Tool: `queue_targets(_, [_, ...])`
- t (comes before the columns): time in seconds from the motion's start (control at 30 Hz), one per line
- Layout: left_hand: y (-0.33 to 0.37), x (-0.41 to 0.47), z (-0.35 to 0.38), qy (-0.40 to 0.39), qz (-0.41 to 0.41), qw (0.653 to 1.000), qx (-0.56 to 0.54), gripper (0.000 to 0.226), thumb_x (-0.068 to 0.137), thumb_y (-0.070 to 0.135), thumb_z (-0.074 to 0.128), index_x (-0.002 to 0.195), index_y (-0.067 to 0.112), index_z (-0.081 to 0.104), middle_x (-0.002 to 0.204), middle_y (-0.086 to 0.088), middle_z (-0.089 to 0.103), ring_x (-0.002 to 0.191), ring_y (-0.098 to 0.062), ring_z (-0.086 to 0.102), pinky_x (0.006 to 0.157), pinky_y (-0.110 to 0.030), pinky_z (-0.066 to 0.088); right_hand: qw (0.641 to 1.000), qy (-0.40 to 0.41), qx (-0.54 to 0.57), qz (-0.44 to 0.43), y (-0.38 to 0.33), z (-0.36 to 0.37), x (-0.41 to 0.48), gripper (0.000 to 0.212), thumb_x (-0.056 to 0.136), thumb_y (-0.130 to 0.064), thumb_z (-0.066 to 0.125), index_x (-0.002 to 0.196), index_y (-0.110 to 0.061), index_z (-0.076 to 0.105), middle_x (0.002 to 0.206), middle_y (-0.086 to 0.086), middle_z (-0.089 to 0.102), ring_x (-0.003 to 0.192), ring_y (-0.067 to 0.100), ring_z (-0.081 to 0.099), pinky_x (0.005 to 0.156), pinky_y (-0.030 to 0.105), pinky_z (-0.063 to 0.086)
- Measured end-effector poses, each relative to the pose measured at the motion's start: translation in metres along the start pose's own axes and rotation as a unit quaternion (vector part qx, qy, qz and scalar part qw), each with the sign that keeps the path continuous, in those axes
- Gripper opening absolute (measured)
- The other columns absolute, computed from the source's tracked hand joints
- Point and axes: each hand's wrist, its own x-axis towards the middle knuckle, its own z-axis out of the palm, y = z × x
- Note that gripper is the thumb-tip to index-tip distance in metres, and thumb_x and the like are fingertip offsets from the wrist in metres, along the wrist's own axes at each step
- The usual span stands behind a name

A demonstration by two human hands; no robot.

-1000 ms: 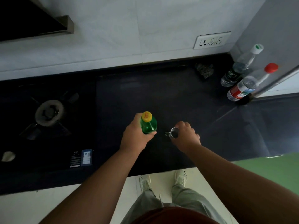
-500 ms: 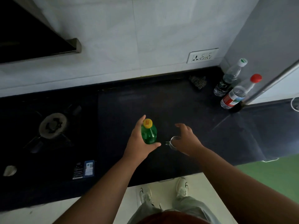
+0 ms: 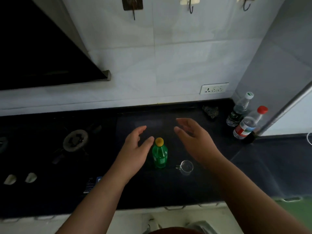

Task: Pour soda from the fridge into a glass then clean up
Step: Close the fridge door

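My hands, left (image 3: 135, 149) and right (image 3: 194, 141), hover released. Capped bottle (image 3: 159, 154) stands mid-desk (image 3: 185, 191), glass (image 3: 185, 167) at its 4 o'clock. Risk, I judge: a careless reach topples either.

Counted on the dark counter:
three bottles — one green (image 3: 159, 153), two clear (image 3: 239, 109) (image 3: 249, 123); one glass cup (image 3: 185, 167); two hands (image 3: 135, 150) (image 3: 195, 141).

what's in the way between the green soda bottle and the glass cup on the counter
Nothing visible. The green soda bottle stands upright just left of the glass cup, with only bare dark counter between them. Both hands hover open above.
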Motion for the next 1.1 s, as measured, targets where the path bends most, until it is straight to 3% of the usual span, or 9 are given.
queue_targets(0.1, [0.011,-0.013,-0.014,0.037,-0.01,0.993,0.112,0.048,0.097,0.047,0.053,0.143,0.034,0.047,0.149,0.008,0.042,0.133,-0.008,0.042,0.106,-0.026,0.034,0.998,-0.028,-0.025,-0.045,-0.011,-0.009,-0.004,0.039,0.094,-0.046,0.062,0.132,-0.038,0.057,0.13,-0.019,0.061,0.116,0.0,0.055,0.094,0.024,0.043])
queue_targets(0.27, [0.028,-0.048,-0.014,0.137,-0.038,0.986,0.083,0.043,0.097,0.049,0.051,0.139,0.039,0.05,0.147,0.008,0.045,0.134,-0.008,0.043,0.107,-0.03,0.037,0.991,-0.085,-0.06,-0.081,-0.013,-0.027,-0.009,0.041,0.094,-0.048,0.061,0.134,-0.039,0.057,0.129,-0.016,0.06,0.111,0.0,0.053,0.091,0.023,0.041])
queue_targets(0.43, [0.029,-0.094,-0.003,0.225,-0.089,0.969,0.049,0.042,0.098,0.049,0.051,0.139,0.039,0.051,0.144,0.011,0.048,0.13,-0.002,0.043,0.106,-0.031,0.039,0.982,-0.148,-0.051,-0.103,-0.016,-0.04,-0.011,0.038,0.093,-0.05,0.061,0.131,-0.043,0.056,0.121,-0.018,0.059,0.086,-0.004,0.06,0.077,0.017,0.045])
queue_targets(0.53, [0.025,-0.127,-0.001,0.283,-0.121,0.951,0.02,0.04,0.097,0.049,0.052,0.136,0.041,0.052,0.143,0.014,0.049,0.129,-0.002,0.045,0.103,-0.029,0.039,0.971,-0.198,-0.041,-0.129,-0.025,-0.03,-0.015,0.037,0.093,-0.05,0.061,0.13,-0.045,0.056,0.131,-0.019,0.058,0.111,-0.005,0.056,0.098,0.029,0.047])
queue_targets(0.6, [0.022,-0.151,-0.001,0.326,-0.142,0.935,0.014,0.04,0.098,0.048,0.052,0.136,0.04,0.053,0.139,0.015,0.051,0.12,0.0,0.049,0.1,-0.029,0.04,0.961,-0.232,-0.034,-0.145,-0.033,-0.017,-0.021,0.035,0.094,-0.048,0.061,0.128,-0.044,0.057,0.133,-0.019,0.058,0.124,-0.001,0.052,0.103,0.029,0.043])
queue_targets(0.67, [0.019,-0.178,-0.004,0.359,-0.166,0.919,0.011,0.039,0.098,0.047,0.051,0.137,0.039,0.053,0.134,0.016,0.052,0.111,0.003,0.051,0.097,-0.029,0.042,0.949,-0.27,-0.035,-0.16,-0.043,-0.002,-0.032,0.034,0.094,-0.049,0.061,0.127,-0.045,0.057,0.135,-0.02,0.056,0.127,-0.002,0.05,0.105,0.03,0.043])
queue_targets(0.87, [-0.004,-0.261,-0.028,0.447,-0.219,0.867,-0.006,0.042,0.097,0.052,0.049,0.138,0.043,0.05,0.145,0.014,0.047,0.125,-0.003,0.047,0.107,-0.045,0.046,0.893,-0.379,-0.063,-0.234,-0.08,0.064,-0.086,0.035,0.097,-0.045,0.058,0.132,-0.041,0.055,0.14,-0.018,0.051,0.131,-0.001,0.046,0.1,0.025,0.04])
queue_targets(1.1, [-0.053,-0.379,-0.069,0.542,-0.279,0.793,-0.017,0.045,0.098,0.053,0.047,0.141,0.039,0.047,0.149,0.011,0.042,0.129,-0.004,0.044,0.109,-0.042,0.043,0.811,-0.494,-0.1,-0.296,-0.124,0.171,-0.191,0.038,0.098,-0.043,0.057,0.135,-0.038,0.054,0.142,-0.015,0.05,0.131,0.002,0.046,0.1,0.025,0.038])
